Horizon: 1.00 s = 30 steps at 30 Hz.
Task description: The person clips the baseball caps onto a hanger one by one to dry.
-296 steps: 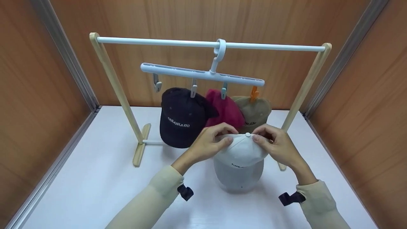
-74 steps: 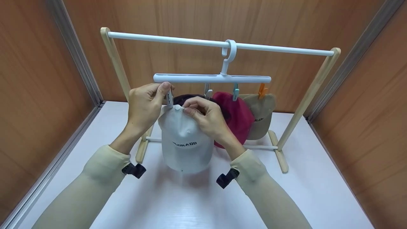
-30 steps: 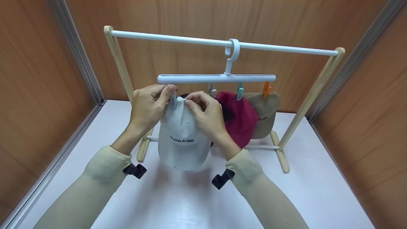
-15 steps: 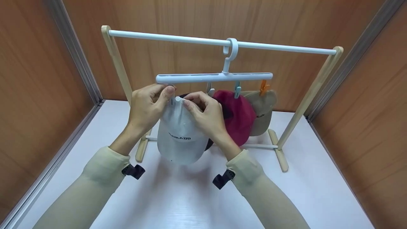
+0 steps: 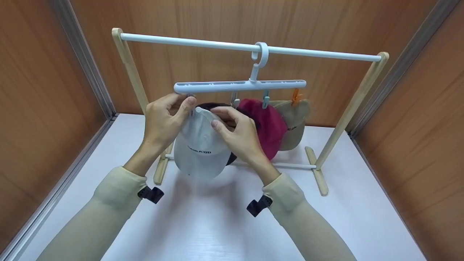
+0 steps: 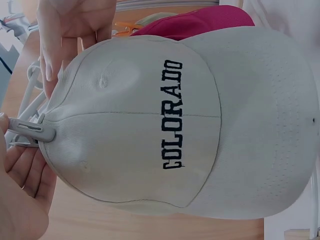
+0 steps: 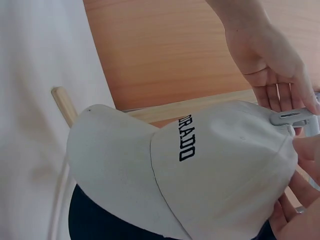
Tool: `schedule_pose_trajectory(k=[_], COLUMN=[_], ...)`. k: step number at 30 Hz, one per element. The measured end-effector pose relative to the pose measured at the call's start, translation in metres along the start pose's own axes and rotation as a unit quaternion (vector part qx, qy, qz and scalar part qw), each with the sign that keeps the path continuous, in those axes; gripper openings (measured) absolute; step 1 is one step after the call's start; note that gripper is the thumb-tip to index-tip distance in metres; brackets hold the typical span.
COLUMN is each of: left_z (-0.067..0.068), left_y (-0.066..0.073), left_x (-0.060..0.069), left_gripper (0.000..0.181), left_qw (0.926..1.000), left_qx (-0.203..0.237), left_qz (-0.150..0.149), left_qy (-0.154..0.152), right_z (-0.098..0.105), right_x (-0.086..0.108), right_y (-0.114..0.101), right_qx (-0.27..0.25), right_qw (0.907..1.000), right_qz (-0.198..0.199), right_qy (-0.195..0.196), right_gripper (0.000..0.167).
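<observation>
A white baseball cap (image 5: pixel 203 141) lettered COLORADO hangs brim-down at the left end of the pale blue clip hanger (image 5: pixel 237 85). A grey clip (image 6: pixel 32 131) bites the top edge of its crown in the left wrist view. My left hand (image 5: pixel 163 117) pinches that clip's upper end between thumb and fingers. Beside the crown's right side is my right hand (image 5: pixel 241 132), its thumb and fingers slightly apart near the cloth; contact is hard to tell. Behind the white cap a dark cap (image 5: pixel 232 158) is mostly hidden.
Further right on the hanger hang a crimson cap (image 5: pixel 266 125) and a khaki cap (image 5: pixel 294 136), the latter under an orange clip (image 5: pixel 296 97). The hanger hooks over the white rod (image 5: pixel 181 42) of a wooden-legged rack. Wood-grain walls (image 5: pixel 409 127) enclose the white table (image 5: pixel 344 217).
The white cap went from the table area up to the hanger's left clip. Over the last half second my right thumb has drawn away from the crown's top; the hanger has swung slightly.
</observation>
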<state>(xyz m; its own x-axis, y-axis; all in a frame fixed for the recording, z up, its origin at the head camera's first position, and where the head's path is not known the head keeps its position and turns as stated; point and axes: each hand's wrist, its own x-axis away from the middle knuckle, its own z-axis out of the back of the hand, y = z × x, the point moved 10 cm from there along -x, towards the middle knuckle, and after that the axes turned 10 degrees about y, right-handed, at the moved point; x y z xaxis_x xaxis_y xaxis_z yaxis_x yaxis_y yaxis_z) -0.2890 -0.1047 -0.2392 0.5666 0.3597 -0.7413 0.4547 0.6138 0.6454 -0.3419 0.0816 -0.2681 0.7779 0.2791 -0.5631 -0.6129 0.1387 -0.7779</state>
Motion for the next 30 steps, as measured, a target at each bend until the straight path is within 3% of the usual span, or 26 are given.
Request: schedule_pose_trajectory(k=[9,17,24,30], left_z=[0.000,0.001,0.006,0.018], left_y=[-0.012,-0.019,-0.026,-0.035], left_x=[-0.001,0.000,0.002,0.007], left_gripper=[0.029,0.030,0.033,0.032], left_qw=[0.9994,0.9993,0.9992,0.9988], left_qx=[0.015,0.014,0.006,-0.026], left_qz=[0.031,0.035,0.039,0.041], left_qy=[0.007,0.005,0.003,0.011], right_z=[0.023,0.052,0.085,0.124], right_x=[0.008,0.022,0.036,0.050], right_y=[-0.002,0.008,0.025,0.041], right_qx=[0.043,0.043,0.046,0.067], right_qw=[0.9987,0.9986,0.9980,0.9963], right_qz=[0.028,0.027,0.027,0.013], right_qy=[0.009,0.012,0.035,0.052], right_gripper=[0.029,0.029,0.029,0.030])
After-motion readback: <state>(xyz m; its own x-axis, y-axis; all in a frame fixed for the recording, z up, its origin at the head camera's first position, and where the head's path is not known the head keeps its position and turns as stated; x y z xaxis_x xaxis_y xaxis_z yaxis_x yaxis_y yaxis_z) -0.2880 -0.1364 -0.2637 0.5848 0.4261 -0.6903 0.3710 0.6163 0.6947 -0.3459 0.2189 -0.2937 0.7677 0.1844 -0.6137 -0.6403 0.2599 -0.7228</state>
